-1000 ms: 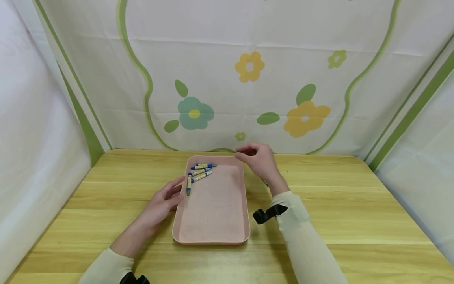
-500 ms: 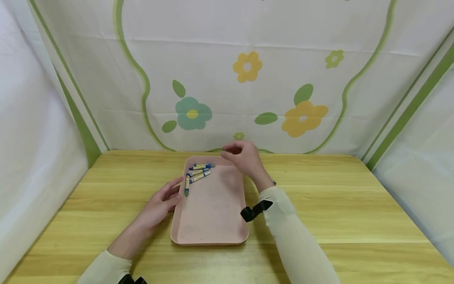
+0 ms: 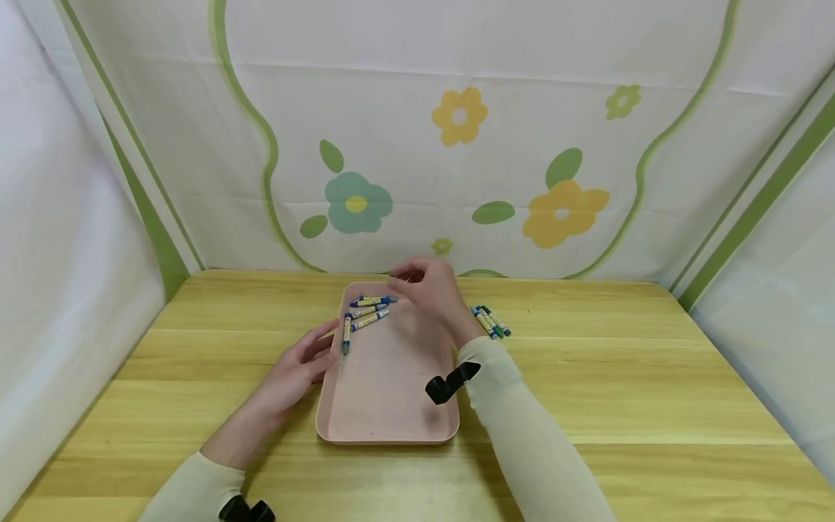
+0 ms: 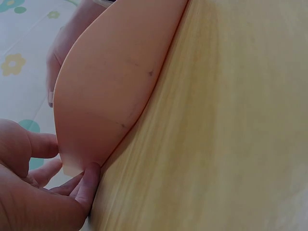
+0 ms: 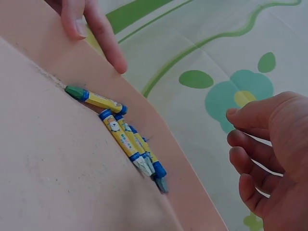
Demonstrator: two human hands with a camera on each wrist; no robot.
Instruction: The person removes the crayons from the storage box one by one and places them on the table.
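Four crayons (image 3: 365, 313) lie in the pink tray (image 3: 391, 391) at its far left corner; a small bunch of crayons (image 3: 491, 321) remains on the table right of the tray. The right hand (image 3: 427, 286) hovers over the tray's far end, fingers loosely curled and holding nothing. The left hand (image 3: 300, 370) rests relaxed against the tray's left rim.

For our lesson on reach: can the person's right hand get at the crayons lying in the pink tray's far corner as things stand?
Probably yes. The right hand hovers just beside the crayons in the pink tray, holding nothing, with nothing between them. The left hand only touches the tray's left rim.
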